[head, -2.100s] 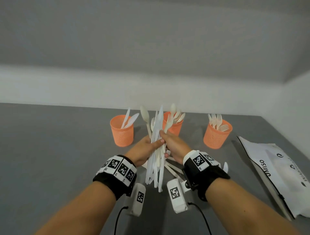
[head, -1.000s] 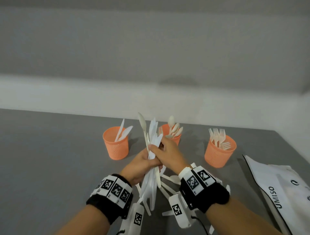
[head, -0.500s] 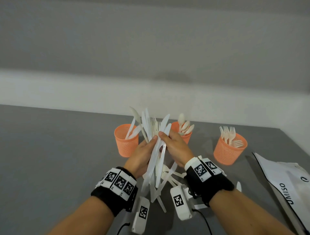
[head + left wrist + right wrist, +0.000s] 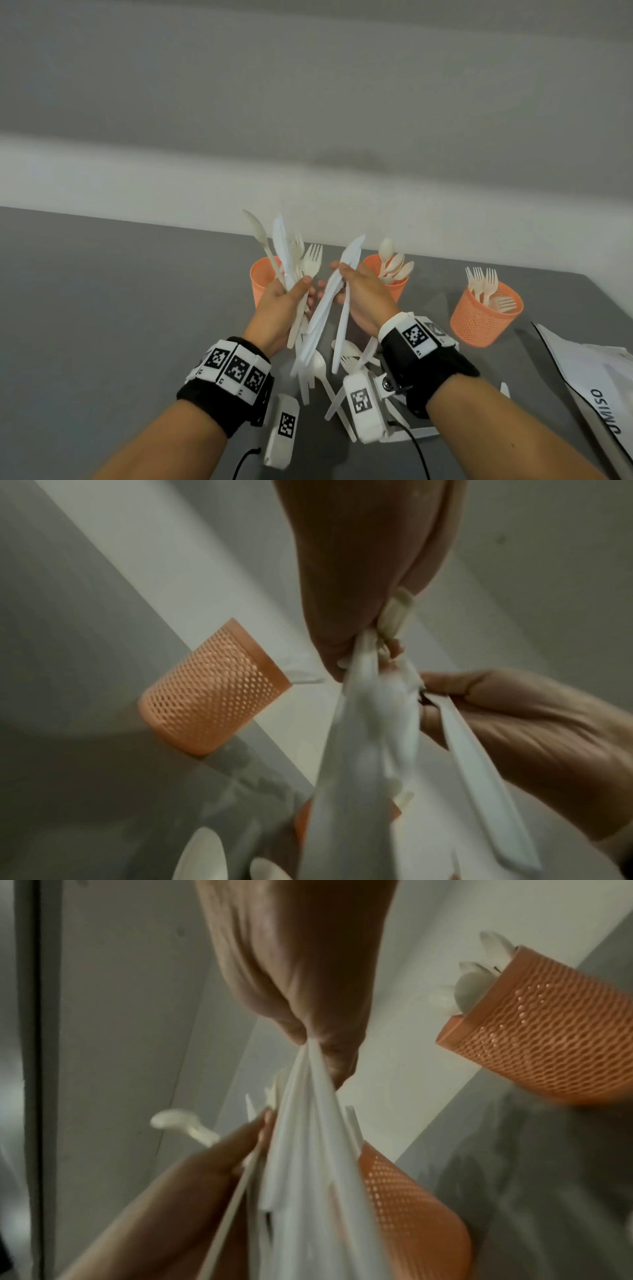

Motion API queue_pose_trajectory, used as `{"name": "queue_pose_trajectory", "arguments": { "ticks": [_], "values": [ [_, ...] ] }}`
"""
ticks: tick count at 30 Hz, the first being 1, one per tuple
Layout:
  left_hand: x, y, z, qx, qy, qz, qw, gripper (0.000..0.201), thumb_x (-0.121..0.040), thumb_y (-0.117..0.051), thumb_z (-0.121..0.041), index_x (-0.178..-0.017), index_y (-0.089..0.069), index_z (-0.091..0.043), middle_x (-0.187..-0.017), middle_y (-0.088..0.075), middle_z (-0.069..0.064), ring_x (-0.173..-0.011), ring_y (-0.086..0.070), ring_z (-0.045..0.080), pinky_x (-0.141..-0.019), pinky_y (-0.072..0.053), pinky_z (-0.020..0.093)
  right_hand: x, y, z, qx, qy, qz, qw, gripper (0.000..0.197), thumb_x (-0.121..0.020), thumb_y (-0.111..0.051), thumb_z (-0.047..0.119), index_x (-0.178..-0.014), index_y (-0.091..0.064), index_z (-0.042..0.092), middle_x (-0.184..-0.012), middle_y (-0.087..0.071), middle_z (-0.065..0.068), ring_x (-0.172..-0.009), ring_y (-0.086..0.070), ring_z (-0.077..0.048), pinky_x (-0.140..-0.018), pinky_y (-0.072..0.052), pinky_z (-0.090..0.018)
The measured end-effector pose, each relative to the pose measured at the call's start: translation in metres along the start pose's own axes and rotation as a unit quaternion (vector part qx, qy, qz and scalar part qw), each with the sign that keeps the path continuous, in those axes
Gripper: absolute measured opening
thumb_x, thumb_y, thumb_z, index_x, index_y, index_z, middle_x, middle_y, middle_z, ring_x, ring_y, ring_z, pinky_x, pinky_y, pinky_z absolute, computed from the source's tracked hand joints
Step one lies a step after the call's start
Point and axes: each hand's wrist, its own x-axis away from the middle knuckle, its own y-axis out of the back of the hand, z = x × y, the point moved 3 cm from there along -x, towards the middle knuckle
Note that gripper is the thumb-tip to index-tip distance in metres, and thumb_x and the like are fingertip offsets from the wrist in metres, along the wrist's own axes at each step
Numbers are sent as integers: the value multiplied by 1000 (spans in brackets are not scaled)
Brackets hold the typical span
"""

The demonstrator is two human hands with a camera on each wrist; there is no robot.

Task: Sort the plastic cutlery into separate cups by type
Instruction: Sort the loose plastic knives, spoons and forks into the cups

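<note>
My left hand [image 4: 298,291] grips a mixed bundle of cutlery [image 4: 295,258], with forks, knives and a spoon fanning upward. Close beside it, my right hand [image 4: 343,281] pinches a few white knives [image 4: 331,308] that slant down to the left, apart from the bundle. Three orange mesh cups stand behind the hands. The left cup [image 4: 261,279] is partly hidden by my left hand. The middle cup [image 4: 399,291] holds spoons and the right cup [image 4: 484,317] holds forks. The right wrist view shows the knives [image 4: 308,1150] pinched in the fingers [image 4: 308,1010]. Loose cutlery [image 4: 346,359] lies on the table under the hands.
A white plastic bag [image 4: 596,380] with black lettering lies at the right edge of the grey table [image 4: 102,308]. A pale wall runs close behind the cups. The wrist cameras and their cables hang below both wrists.
The one bundle held by both hands has split: my right hand drew the white knives off to the right, while my left hand kept the rest. Both hands rose a little.
</note>
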Motion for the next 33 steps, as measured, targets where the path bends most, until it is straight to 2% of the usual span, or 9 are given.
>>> {"name": "queue_pose_trajectory", "arguments": {
  "ticks": [2,6,10,16,19,22,27,29,33],
  "values": [
    [-4,16,-4,23,7,-28,999,14,-96,-48,-15,-101,-52,-2,-63,-54,3,-52,-48,13,-49,-44,22,-9,-2,12,-52,10,-12,999,17,-100,-35,16,-102,-47,4,-77,-57,-10,-70,-62,-25,-76,-54,-42],
    [-3,45,-13,8,15,-65,998,29,-96,-47,-19,-70,-51,-8,-55,-47,1,-48,-41,11,-47,-39,20,-33,-17,39,-107,113,-49,987,19,-102,-29,20,-93,-45,16,-71,-50,-7,-58,-54,-17,-64,-53,-32],
    [2,59,-15,-5,9,-47,999,24,-95,-49,-20,-74,-51,-9,-55,-43,-2,-43,-38,7,-44,-35,19,-52,-44,49,-90,229,-100,964,20,-102,-25,21,-94,-43,22,-70,-48,-1,-58,-54,-11,-66,-50,-23],
    [6,74,-16,-30,13,-9,999,14,-87,-59,-10,-80,-47,-13,-52,-36,-7,-42,-32,7,-43,-30,19,-78,-78,8,78,234,-80,966,18,-101,-28,21,-109,-42,13,-82,-53,2,-82,-60,-13,-94,-44,-32],
    [6,78,-17,-44,0,8,999,22,-94,-51,-16,-73,-44,-11,-53,-40,-5,-42,-33,7,-43,-31,19,-91,-77,-14,199,165,-25,966,22,-99,-36,17,-118,-45,9,-113,-56,-1,-117,-52,-24,-105,-37,-35],
    [5,79,-19,-59,-7,18,998,24,-95,-47,-19,-76,-51,-5,-58,-53,-3,-42,-36,9,-44,-33,20,-91,-73,-10,255,183,-24,949,43,-94,-48,12,-135,-35,13,-137,-40,-8,-130,-37,-18,-101,-32,-23],
    [1,79,-18,-57,-20,-4,998,20,-93,-53,-16,-75,-59,-10,-60,-56,2,-40,-42,9,-42,-36,19,-62,-83,27,319,395,-77,858,31,-86,-59,7,-116,-55,8,-108,-48,-4,-95,-51,-9,-84,-38,-10],
    [-2,79,-17,-72,-24,-18,997,19,-91,-56,-16,-73,-58,-11,-58,-56,2,-40,-44,10,-41,-36,19,-51,-95,31,308,355,-21,882,10,-85,-64,13,-93,-64,9,-81,-53,0,-66,-48,-5,-65,-40,-7],
    [-5,68,-12,-156,-25,-17,987,23,-92,-56,-19,-69,-56,-12,-54,-56,-3,-38,-45,7,-41,-37,18,-50,-100,25,351,230,8,908,22,-79,-70,32,-81,-63,10,-53,-42,6,-46,-40,-4,-48,-34,-8]
  ]
}}
